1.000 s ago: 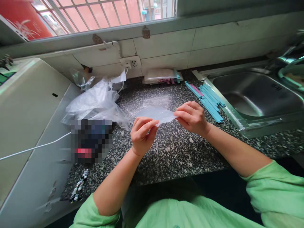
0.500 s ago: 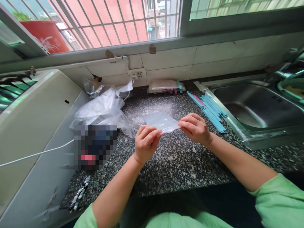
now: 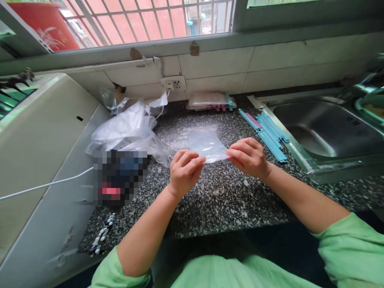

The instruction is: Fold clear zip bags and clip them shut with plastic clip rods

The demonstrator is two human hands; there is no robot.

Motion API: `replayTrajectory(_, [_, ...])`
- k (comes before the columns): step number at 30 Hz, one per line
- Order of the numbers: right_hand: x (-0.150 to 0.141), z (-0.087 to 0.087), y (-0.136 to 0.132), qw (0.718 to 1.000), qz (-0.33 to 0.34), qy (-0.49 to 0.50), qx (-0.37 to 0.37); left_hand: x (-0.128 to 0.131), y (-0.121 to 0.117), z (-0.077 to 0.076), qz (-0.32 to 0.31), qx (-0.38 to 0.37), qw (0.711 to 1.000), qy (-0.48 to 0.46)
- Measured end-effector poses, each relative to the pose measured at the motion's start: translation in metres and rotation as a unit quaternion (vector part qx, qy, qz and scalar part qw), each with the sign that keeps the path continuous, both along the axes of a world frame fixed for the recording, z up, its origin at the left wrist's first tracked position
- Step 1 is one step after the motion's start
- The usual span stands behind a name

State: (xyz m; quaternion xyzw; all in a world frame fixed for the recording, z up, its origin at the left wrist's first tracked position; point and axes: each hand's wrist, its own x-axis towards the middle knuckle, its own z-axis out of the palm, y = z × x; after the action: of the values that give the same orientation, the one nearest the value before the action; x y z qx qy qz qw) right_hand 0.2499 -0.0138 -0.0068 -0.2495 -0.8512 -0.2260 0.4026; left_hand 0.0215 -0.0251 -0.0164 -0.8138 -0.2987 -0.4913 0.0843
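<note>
A small clear plastic bag (image 3: 207,145) is stretched between my two hands over the speckled counter. My left hand (image 3: 184,170) pinches its near left corner between thumb and fingers. The near right corner is pinched by my right hand (image 3: 249,157). The bag looks flat, its far end pointing toward the wall. To the right of my right hand lie several blue sealing strips (image 3: 268,134), with a pink strip (image 3: 253,121) among them.
Crumpled plastic bags (image 3: 126,128) lie at the left, behind a pixelated dark object (image 3: 120,178). A filled clear packet (image 3: 210,101) rests by the wall, near a socket (image 3: 173,84). The steel sink (image 3: 324,124) is at the right. A beaded string (image 3: 102,235) lies near the front left edge.
The bag has gone from slightly bunched to flatter and more spread out, its far end now squarer. Both hands keep their pinch on its near corners. The camera view has shifted a little.
</note>
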Motion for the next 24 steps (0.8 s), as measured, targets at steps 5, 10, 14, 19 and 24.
replayTrajectory(5, [0.0012,0.0004,0.0,0.999,-0.015,-0.031,0.029,-0.0015,0.0022,-0.0004,0.026,0.007,0.999,0.019])
replayTrajectory(10, [-0.0025,0.0025,-0.0039,0.998,-0.015,-0.056,0.033,0.0024,-0.0009,0.001,0.068,0.059,0.993,0.078])
replayTrajectory(14, [-0.0035,0.004,-0.008,0.998,-0.001,-0.052,0.023,0.0055,-0.0043,0.0015,0.064,0.072,0.991,0.093])
replayTrajectory(19, [-0.0001,0.0019,-0.0084,0.997,-0.015,-0.07,0.004,0.004,-0.0031,0.0008,0.052,0.074,0.991,0.1])
replayTrajectory(24, [0.0057,0.0018,-0.0036,0.999,-0.033,-0.033,-0.001,-0.0035,0.001,0.003,0.008,0.03,0.998,0.054])
